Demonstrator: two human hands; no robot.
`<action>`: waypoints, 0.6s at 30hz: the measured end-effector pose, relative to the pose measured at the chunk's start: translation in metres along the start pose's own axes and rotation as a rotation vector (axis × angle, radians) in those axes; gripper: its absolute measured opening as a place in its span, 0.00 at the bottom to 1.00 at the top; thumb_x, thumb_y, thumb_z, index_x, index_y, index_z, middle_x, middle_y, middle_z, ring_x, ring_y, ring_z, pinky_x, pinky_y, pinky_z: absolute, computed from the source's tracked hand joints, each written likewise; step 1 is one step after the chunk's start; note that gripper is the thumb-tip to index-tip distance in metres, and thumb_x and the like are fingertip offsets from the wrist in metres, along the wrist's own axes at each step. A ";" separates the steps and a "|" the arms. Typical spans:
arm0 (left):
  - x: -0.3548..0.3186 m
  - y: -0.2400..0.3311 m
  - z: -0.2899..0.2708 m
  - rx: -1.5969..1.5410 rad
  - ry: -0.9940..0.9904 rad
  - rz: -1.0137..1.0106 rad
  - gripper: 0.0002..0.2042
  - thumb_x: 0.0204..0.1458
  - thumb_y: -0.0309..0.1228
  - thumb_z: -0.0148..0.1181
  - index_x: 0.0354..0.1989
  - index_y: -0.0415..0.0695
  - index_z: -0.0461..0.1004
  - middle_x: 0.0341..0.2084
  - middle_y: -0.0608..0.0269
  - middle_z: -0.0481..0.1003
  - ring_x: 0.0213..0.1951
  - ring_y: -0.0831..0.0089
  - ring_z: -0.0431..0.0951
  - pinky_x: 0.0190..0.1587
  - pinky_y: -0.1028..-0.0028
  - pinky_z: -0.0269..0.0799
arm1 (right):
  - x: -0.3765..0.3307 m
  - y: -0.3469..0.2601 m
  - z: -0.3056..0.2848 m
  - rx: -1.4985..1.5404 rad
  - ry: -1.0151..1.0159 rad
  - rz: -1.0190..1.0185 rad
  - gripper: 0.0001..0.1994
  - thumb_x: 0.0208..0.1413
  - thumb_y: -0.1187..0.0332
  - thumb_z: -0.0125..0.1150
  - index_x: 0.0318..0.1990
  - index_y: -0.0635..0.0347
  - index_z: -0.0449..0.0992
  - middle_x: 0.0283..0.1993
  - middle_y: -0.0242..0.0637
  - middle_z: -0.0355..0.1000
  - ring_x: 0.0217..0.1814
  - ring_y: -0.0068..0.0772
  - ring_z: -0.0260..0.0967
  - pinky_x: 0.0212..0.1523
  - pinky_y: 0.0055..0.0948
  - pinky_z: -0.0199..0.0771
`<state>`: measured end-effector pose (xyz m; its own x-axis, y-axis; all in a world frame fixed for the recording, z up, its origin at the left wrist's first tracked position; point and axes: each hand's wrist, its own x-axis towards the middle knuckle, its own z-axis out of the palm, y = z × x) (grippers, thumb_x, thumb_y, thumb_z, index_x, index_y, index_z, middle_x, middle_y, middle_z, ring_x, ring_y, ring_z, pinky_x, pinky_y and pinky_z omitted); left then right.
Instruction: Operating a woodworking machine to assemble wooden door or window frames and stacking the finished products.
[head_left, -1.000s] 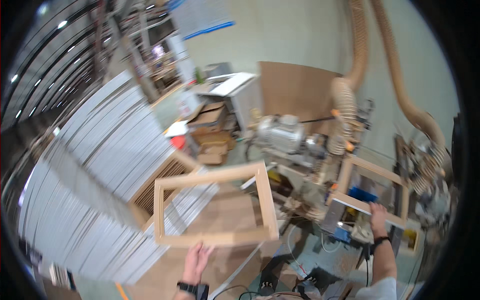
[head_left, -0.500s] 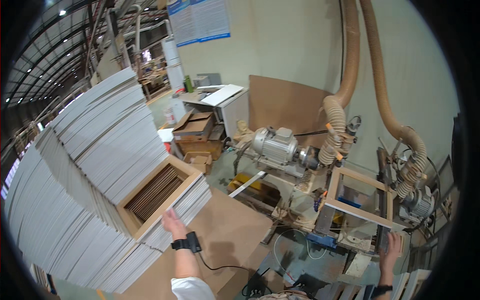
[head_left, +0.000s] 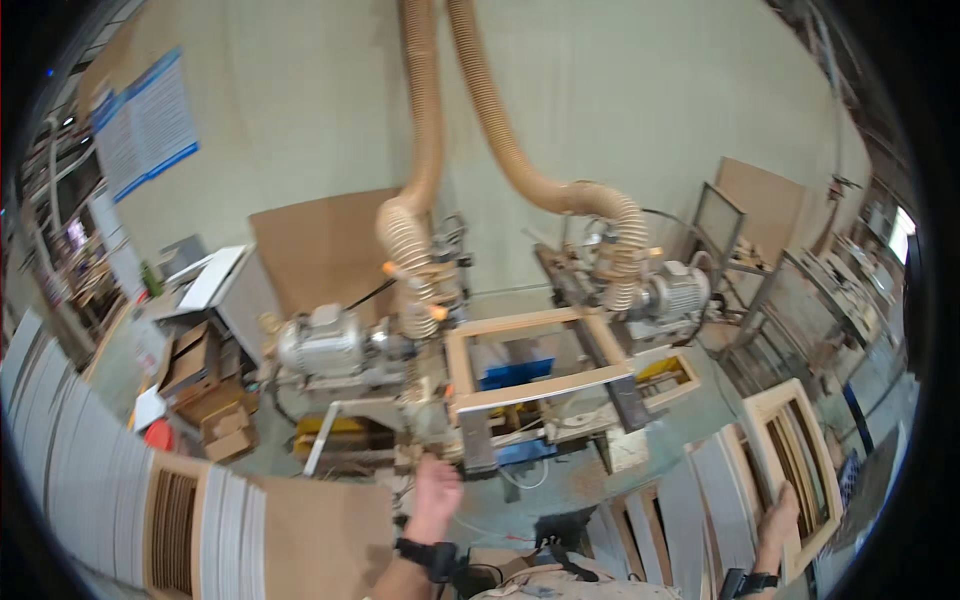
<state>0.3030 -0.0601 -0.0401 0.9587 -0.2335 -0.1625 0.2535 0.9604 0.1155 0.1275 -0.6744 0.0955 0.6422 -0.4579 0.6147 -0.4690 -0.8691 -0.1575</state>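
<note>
At the right, my right hand [head_left: 778,517] grips the near left rail of a rectangular wooden frame [head_left: 783,405], which stands tilted against a row of similar frames. My left hand [head_left: 436,492] hovers in front of the machine, near its left support, touching nothing I can see; blur hides how its fingers lie. Another wooden frame [head_left: 540,391] with a pale front edge lies flat across the machine's two dark supports [head_left: 478,442]. Both wrists wear black bands.
Tall stacks of white-edged frames [head_left: 70,450] rise at the left, beside a brown board [head_left: 325,525]. Grey motors [head_left: 322,342] and ribbed hoses [head_left: 424,120] flank the machine. Cardboard boxes [head_left: 228,432] sit at the left. More frames [head_left: 690,490] stand in a row at the right.
My view has turned to the right. My left hand has left the frame stack on the left; my right hand has moved from beside the machine and taken hold of a wooden frame.
</note>
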 end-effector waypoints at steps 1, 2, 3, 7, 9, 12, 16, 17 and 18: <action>0.036 -0.055 0.043 0.199 0.226 -0.130 0.14 0.50 0.41 0.54 0.29 0.42 0.67 0.23 0.64 0.67 0.26 0.76 0.67 0.25 0.81 0.65 | 0.008 -0.025 -0.017 -0.068 -0.161 0.038 0.20 0.35 0.85 0.42 0.41 0.67 0.69 0.38 0.53 0.69 0.42 0.52 0.65 0.43 0.39 0.64; 0.067 -0.092 0.065 0.347 0.166 -0.239 0.17 0.50 0.41 0.55 0.36 0.37 0.66 0.27 0.60 0.69 0.32 0.70 0.71 0.33 0.77 0.69 | 0.002 -0.022 -0.007 0.088 0.050 -0.116 0.20 0.32 0.86 0.42 0.38 0.66 0.69 0.35 0.52 0.68 0.40 0.54 0.64 0.40 0.40 0.64; 0.094 -0.116 0.073 0.318 0.142 -0.312 0.21 0.49 0.41 0.55 0.44 0.37 0.62 0.37 0.54 0.69 0.41 0.64 0.71 0.45 0.71 0.68 | 0.002 -0.046 -0.014 0.061 -0.061 -0.073 0.19 0.31 0.86 0.43 0.37 0.65 0.69 0.33 0.50 0.68 0.37 0.53 0.64 0.39 0.41 0.64; 0.196 -0.146 0.062 0.256 0.323 -0.192 0.28 0.49 0.42 0.56 0.52 0.38 0.54 0.50 0.51 0.61 0.52 0.58 0.62 0.53 0.58 0.61 | 0.020 -0.127 -0.013 0.244 -0.061 -0.384 0.17 0.28 0.82 0.49 0.34 0.61 0.69 0.29 0.44 0.68 0.33 0.49 0.65 0.32 0.40 0.64; 0.220 -0.124 0.030 0.252 0.285 -0.005 0.23 0.50 0.40 0.55 0.51 0.42 0.60 0.47 0.54 0.65 0.51 0.57 0.64 0.50 0.58 0.63 | 0.041 -0.171 0.004 0.346 -0.127 -0.561 0.14 0.31 0.80 0.51 0.32 0.59 0.70 0.27 0.41 0.67 0.31 0.46 0.64 0.31 0.40 0.64; 0.217 -0.114 0.015 0.232 0.307 -0.056 0.17 0.50 0.37 0.54 0.45 0.42 0.65 0.41 0.55 0.69 0.45 0.57 0.69 0.45 0.59 0.67 | 0.071 -0.243 0.015 0.344 -0.260 -0.777 0.11 0.36 0.77 0.50 0.32 0.58 0.70 0.24 0.38 0.64 0.29 0.40 0.65 0.29 0.35 0.65; 0.150 -0.132 0.005 0.185 0.148 -0.025 0.14 0.52 0.23 0.46 0.48 0.36 0.59 0.46 0.48 0.65 0.46 0.54 0.67 0.51 0.55 0.65 | 0.090 -0.315 0.069 0.508 -0.276 -1.039 0.11 0.39 0.74 0.50 0.35 0.54 0.70 0.26 0.35 0.65 0.29 0.36 0.66 0.29 0.31 0.67; 0.126 -0.150 0.057 0.297 0.190 -0.096 0.14 0.52 0.22 0.44 0.47 0.34 0.58 0.48 0.46 0.62 0.51 0.54 0.63 0.55 0.58 0.61 | 0.099 -0.313 0.092 0.448 -0.302 -1.040 0.11 0.39 0.73 0.50 0.35 0.54 0.70 0.26 0.35 0.66 0.29 0.35 0.66 0.29 0.31 0.67; 0.090 -0.139 0.044 0.360 0.231 -0.065 0.16 0.53 0.24 0.46 0.49 0.34 0.58 0.48 0.48 0.62 0.51 0.56 0.63 0.54 0.59 0.62 | 0.093 -0.334 0.105 0.458 -0.326 -1.093 0.12 0.40 0.73 0.50 0.36 0.54 0.70 0.27 0.35 0.66 0.29 0.35 0.66 0.29 0.30 0.67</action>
<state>0.3600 -0.2218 -0.0278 0.8954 -0.2126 -0.3911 0.3808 0.8209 0.4256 0.4081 -0.4465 0.1240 0.7164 0.5838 0.3822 0.6245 -0.7807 0.0219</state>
